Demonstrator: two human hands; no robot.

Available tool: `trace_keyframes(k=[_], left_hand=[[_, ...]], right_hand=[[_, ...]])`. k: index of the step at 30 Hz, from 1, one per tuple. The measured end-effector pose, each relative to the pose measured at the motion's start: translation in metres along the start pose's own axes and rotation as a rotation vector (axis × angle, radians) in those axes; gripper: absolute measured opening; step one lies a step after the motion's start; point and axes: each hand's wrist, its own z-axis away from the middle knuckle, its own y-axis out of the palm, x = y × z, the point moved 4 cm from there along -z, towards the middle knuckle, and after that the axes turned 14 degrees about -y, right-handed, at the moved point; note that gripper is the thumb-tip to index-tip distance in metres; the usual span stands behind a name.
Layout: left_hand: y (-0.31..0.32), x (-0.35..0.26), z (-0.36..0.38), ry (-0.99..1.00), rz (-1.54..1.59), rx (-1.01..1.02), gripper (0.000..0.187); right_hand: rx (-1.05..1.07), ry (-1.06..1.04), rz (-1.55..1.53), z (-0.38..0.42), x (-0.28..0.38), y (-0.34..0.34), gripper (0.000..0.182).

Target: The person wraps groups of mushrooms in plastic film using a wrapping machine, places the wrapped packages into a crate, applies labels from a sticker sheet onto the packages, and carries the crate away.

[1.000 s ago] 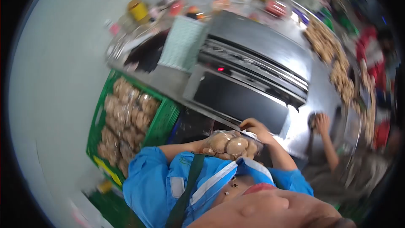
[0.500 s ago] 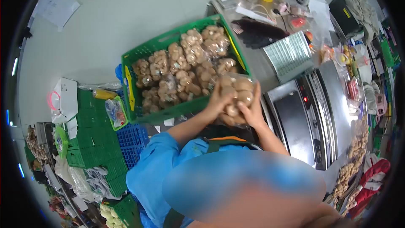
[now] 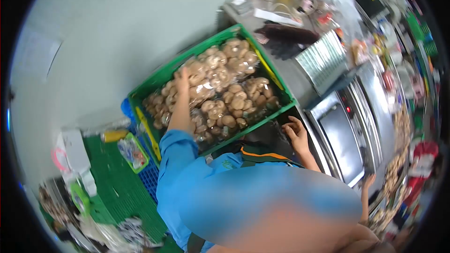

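Fingers of the left hand [image 3: 182,82] rest on bagged mushrooms [image 3: 220,77] in the crate [image 3: 164,77], mid-frame, grip unclear; the right hand's [image 3: 296,133] spread empty. Apparently arranging bags; next calls for gentle settling.

A plain, pale wall [image 3: 117,18] stretched beyond the nearest corner of the grey tabletop [image 3: 297,83], with a sheet of paper [image 3: 40,56] on it, well apart from that corner. A thin bluish light [image 3: 8,117] glowed at the far left, while past the tabletop's right edge the crowded room was blurred.
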Motion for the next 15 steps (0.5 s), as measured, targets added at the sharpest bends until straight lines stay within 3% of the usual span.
trace_keyframes(k=[1,3,4,5,7,8,10,11,12,13,14,15], left_hand=[[-0.007,0.009,-0.011,0.039,-0.024,0.062,0.071],[0.000,0.014,-0.018,0.259,-0.387,-0.142,0.056],[-0.004,-0.024,0.032,0.500,-0.220,-0.389,0.052],[0.004,-0.037,0.048,0.637,-0.123,-0.434,0.053],[0.028,-0.089,0.097,0.866,-0.173,-0.421,0.044],[0.045,-0.130,0.158,1.000,-0.015,-0.331,0.032],[0.115,-0.158,0.242,0.699,0.339,0.478,0.021],[0.163,-0.168,0.352,0.871,0.265,0.817,0.016],[0.183,-0.169,0.442,1.013,0.183,1.081,0.012],[0.187,-0.164,0.526,0.927,0.154,1.401,0.011],[0.192,-0.153,0.595,1.094,0.047,1.588,0.013],[0.193,-0.138,0.660,1.049,-0.142,1.838,0.017]], right_hand=[[-0.077,0.004,-0.005,0.010,-0.005,-0.011,0.041],[-0.164,0.032,0.154,0.040,-0.015,-0.039,0.039],[-0.246,0.014,0.101,0.055,-0.016,-0.051,0.035],[-0.322,0.013,0.126,0.070,-0.011,-0.063,0.033],[-0.476,-0.016,0.179,0.102,0.002,-0.090,0.029],[-0.538,-0.044,0.209,0.120,0.009,-0.107,0.027],[-0.739,-0.054,0.320,0.163,0.022,-0.152,0.025],[-1.037,-0.082,0.408,0.223,0.006,-0.218,0.025],[-1.190,-0.155,0.275,0.258,-0.003,-0.254,0.025],[-1.408,-0.141,0.104,0.290,-0.001,-0.284,0.024],[-1.469,-0.194,0.266,0.329,-0.021,-0.329,0.027],[-1.570,-0.207,0.373,0.363,-0.028,-0.364,0.029]])
